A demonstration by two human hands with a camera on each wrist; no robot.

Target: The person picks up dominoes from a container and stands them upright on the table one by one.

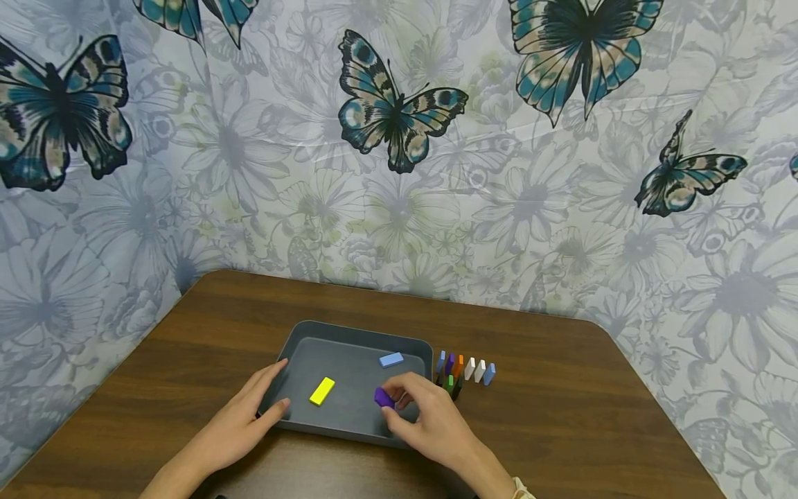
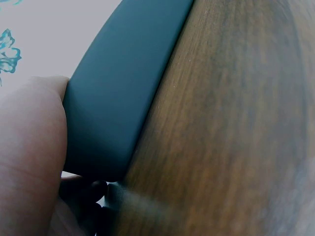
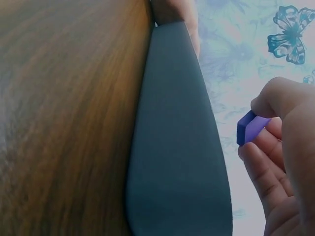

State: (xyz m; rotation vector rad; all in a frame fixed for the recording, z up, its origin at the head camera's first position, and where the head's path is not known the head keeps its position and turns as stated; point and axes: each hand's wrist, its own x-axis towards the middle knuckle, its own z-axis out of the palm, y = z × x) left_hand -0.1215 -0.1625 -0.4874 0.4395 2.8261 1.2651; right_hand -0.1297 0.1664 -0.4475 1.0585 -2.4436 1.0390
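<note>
In the head view, a dark grey tray [image 1: 349, 433] lies on the wooden table. My left hand [image 1: 233, 419] holds the tray at its near left corner, thumb over the rim and fingers along the left side. Above the tray's right part, my right hand [image 1: 430, 419] pinches a purple block [image 1: 383, 397] between thumb and fingertips. The right wrist view shows that purple block [image 3: 251, 129] tilted, clear of the tray wall [image 3: 177, 142]. A yellow block [image 1: 322, 391] and a light blue block [image 1: 391, 360] lie flat inside the tray, apart from each other.
Just right of the tray stand several small upright blocks, among them an orange block [image 1: 459, 365], a white block [image 1: 479, 371] and a blue block [image 1: 489, 374]. A green block [image 1: 449, 382] is partly hidden by the right hand. Butterfly-patterned cloth [image 1: 399, 229] hangs behind the table [image 1: 561, 402].
</note>
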